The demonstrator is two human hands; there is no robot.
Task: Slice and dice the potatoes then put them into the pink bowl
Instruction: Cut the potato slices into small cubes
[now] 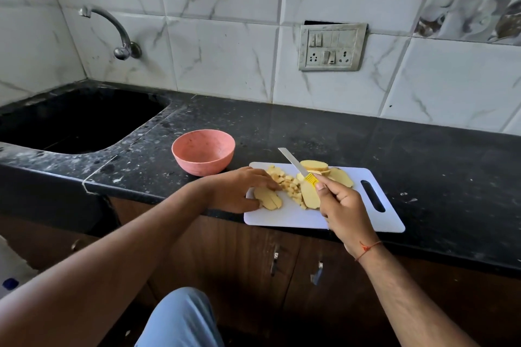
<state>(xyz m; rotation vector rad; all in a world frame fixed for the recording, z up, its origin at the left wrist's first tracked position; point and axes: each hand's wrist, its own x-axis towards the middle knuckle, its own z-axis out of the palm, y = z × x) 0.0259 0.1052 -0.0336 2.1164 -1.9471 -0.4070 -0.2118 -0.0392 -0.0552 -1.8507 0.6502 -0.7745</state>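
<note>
Room: a black counter (366, 135) with white wall tiles behind; a sink (70, 121) far left of the board.
Board (282, 220): white, at the counter's front edge.
Bowl (203, 151): pink, just left of the board.
Left hand (239, 189): fingers curled on potato slices (267, 198) at the board's left end.
Right hand (344, 205): closed around the knife (296, 165), blade up over the board.
Dice (289, 183): mid-board, between both hands.
Hard to see: what is in the bowl.
</note>
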